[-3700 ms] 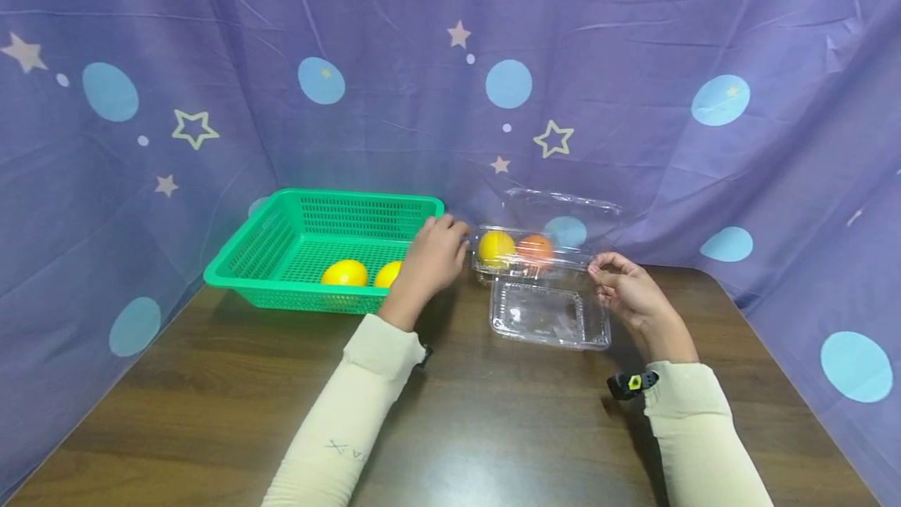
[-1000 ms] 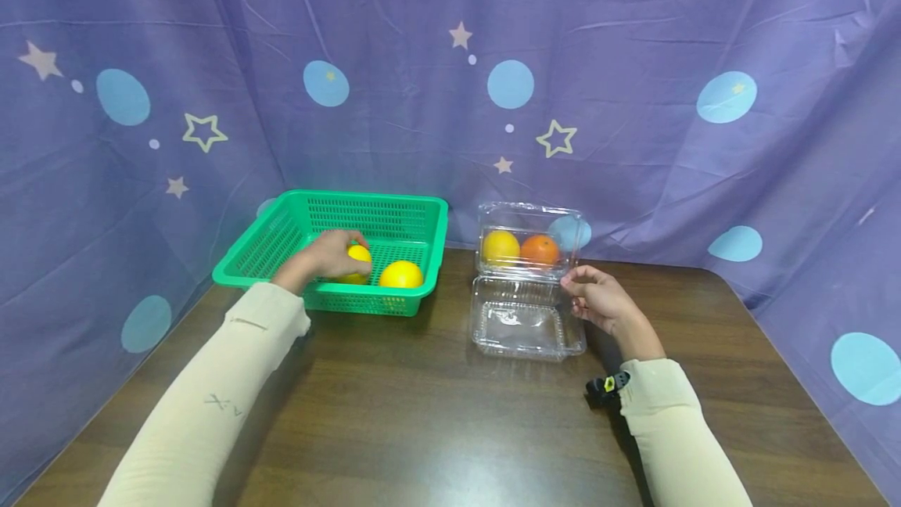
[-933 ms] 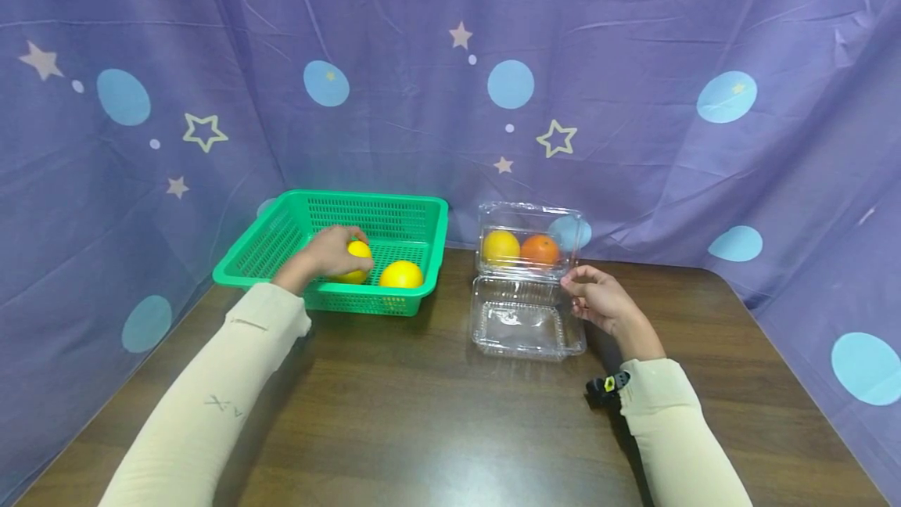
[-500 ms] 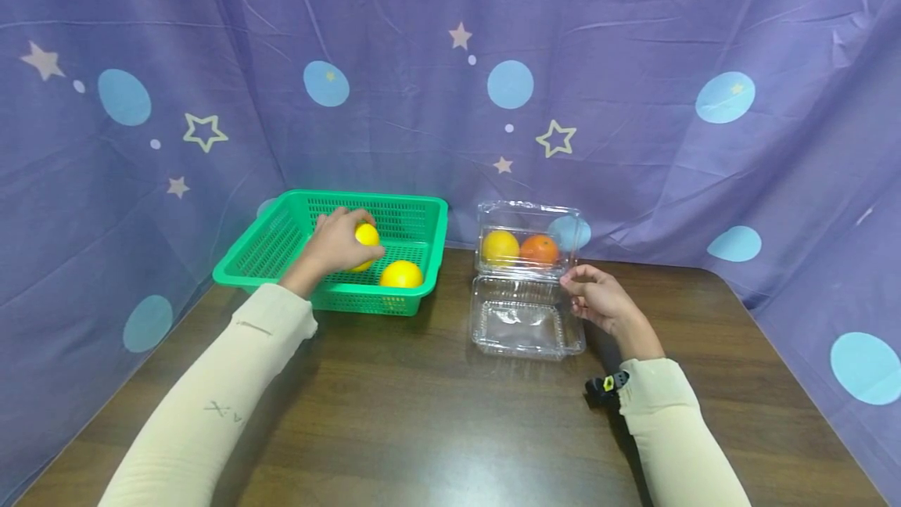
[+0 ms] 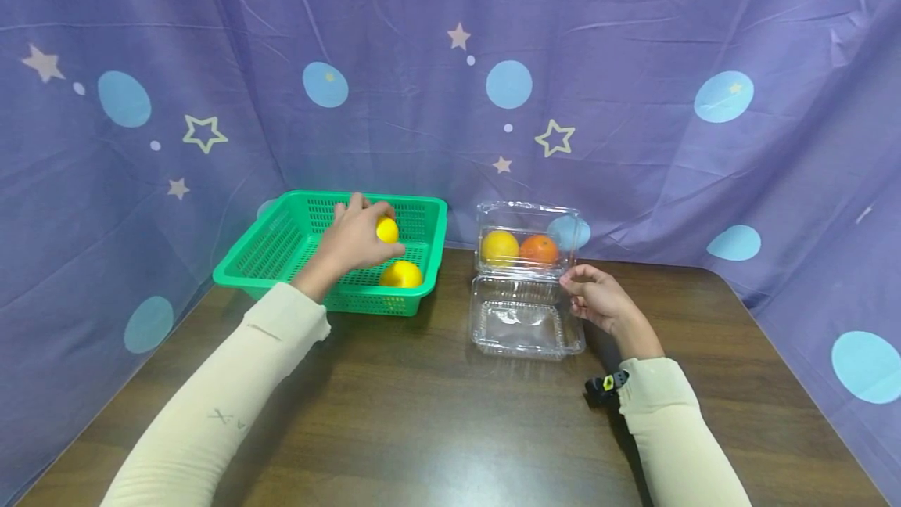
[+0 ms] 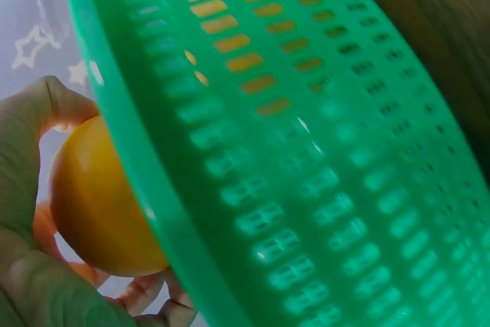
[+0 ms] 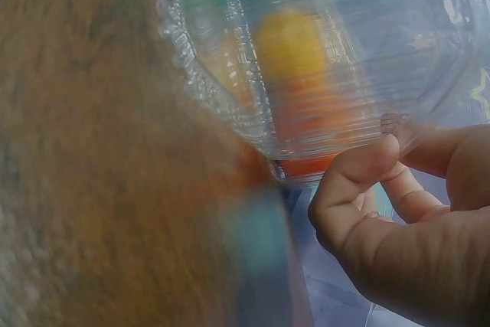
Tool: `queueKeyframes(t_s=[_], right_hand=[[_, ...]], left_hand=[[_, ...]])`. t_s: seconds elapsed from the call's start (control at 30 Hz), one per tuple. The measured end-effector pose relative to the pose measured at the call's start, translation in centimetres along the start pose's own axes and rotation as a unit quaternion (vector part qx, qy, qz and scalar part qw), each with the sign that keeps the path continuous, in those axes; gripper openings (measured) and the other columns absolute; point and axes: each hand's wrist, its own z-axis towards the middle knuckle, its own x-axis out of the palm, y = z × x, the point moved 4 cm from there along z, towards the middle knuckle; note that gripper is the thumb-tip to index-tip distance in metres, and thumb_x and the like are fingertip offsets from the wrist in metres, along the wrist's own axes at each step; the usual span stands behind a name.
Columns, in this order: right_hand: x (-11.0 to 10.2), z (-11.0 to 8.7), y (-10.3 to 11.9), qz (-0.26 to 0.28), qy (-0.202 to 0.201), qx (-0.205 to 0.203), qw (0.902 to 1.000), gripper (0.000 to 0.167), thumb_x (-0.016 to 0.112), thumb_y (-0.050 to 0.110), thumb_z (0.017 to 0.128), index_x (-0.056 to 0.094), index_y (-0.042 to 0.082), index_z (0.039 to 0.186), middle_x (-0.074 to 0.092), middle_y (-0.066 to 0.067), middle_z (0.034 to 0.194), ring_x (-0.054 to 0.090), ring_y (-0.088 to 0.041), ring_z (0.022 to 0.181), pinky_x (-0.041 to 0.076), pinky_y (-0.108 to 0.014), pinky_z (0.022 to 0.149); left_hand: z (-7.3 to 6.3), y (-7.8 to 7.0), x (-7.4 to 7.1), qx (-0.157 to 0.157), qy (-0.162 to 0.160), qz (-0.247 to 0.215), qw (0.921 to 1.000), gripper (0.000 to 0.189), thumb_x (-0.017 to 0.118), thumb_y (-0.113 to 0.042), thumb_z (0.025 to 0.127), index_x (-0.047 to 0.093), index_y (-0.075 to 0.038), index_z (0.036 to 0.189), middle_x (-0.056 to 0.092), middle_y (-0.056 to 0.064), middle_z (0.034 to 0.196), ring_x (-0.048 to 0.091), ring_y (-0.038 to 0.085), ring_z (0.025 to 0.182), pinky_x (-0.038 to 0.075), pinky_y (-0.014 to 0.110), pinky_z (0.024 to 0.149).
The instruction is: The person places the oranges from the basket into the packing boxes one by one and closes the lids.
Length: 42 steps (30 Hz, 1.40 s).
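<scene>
My left hand (image 5: 355, 233) grips a round yellow orange (image 5: 387, 230) over the right part of the green basket (image 5: 246, 255). In the left wrist view the fingers curl about the orange (image 6: 107, 204), partly hidden behind the basket rim (image 6: 145, 197). Another yellow fruit (image 5: 401, 275) lies in the basket near its front right corner. With thumb and fingertips, my right hand (image 5: 607, 305) pinches the right edge of a clear plastic clamshell box (image 5: 524, 327), whose lid stands raised at the back. A yellow fruit (image 5: 500, 246) and a redder orange (image 5: 539, 249) show through the lid.
The brown wooden table (image 5: 436, 429) carries the basket on the left and the plastic box right of it. A purple curtain (image 5: 394, 131) with stars and blue spots hangs behind and at both sides.
My left hand has gone down to the basket, taken hold of an orange and carried it up and to the right. The box was shifted leftward earlier; my right hand has stayed at its edge.
</scene>
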Motion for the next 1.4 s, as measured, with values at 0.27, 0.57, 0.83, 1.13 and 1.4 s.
queueKeyframes(t_s=[0.27, 0.57, 0.83, 1.13, 1.4], right_hand=[[0.2, 0.0, 0.0, -0.003, -0.001, 0.002, 1.0000, 0.006, 0.060, 0.005, 0.102, 0.056, 0.009, 0.102, 0.052, 0.000, 0.092, 0.050, -0.008, 0.065, 0.047, -0.023, 0.062], [0.1, 0.1, -0.1, 0.008, 0.004, -0.001, 1.0000, 0.007, 0.059, 0.004, 0.102, 0.056, 0.009, 0.099, 0.052, 0.001, 0.088, 0.050, -0.007, 0.063, 0.047, -0.022, 0.061], [0.0, 0.1, -0.1, 0.008, 0.001, -0.002, 1.0000, 0.007, 0.059, 0.004, 0.102, 0.056, 0.010, 0.099, 0.052, 0.002, 0.087, 0.050, -0.007, 0.062, 0.047, -0.022, 0.061], [0.0, 0.1, -0.2, 0.003, 0.002, -0.004, 1.0000, 0.006, 0.059, 0.004, 0.102, 0.057, 0.010, 0.100, 0.051, 0.001, 0.087, 0.050, -0.007, 0.063, 0.047, -0.022, 0.061], [0.0, 0.1, -0.1, 0.002, 0.003, -0.003, 1.0000, 0.006, 0.059, 0.004, 0.102, 0.056, 0.009, 0.100, 0.051, 0.001, 0.089, 0.050, -0.007, 0.063, 0.047, -0.022, 0.062]], left_hand=[[-0.6, -3.3, 0.1, 0.030, -0.004, 0.006, 0.9995, 0.059, 0.076, -0.045, 0.077, 0.064, -0.021, 0.129, 0.043, 0.013, 0.124, 0.039, 0.035, 0.103, 0.049, 0.041, 0.061], [-1.6, -6.7, 1.3, 0.077, -0.012, 0.037, 0.9963, 0.059, 0.076, -0.044, 0.075, 0.065, -0.022, 0.128, 0.046, 0.012, 0.127, 0.042, 0.035, 0.103, 0.047, 0.042, 0.064], [-2.4, -9.7, 2.1, 0.114, -0.037, 0.075, 0.9900, 0.059, 0.077, -0.044, 0.073, 0.066, -0.025, 0.127, 0.046, 0.012, 0.132, 0.042, 0.036, 0.106, 0.047, 0.048, 0.070], [-3.0, -12.8, 4.0, 0.135, -0.022, 0.080, 0.9875, 0.063, 0.080, -0.051, 0.074, 0.065, -0.027, 0.130, 0.047, 0.008, 0.125, 0.042, 0.034, 0.107, 0.047, 0.046, 0.070], [-3.7, -15.1, 6.8, 0.149, 0.001, 0.091, 0.9846, 0.067, 0.080, -0.056, 0.075, 0.063, -0.029, 0.134, 0.049, 0.012, 0.135, 0.046, 0.034, 0.109, 0.050, 0.047, 0.074]])
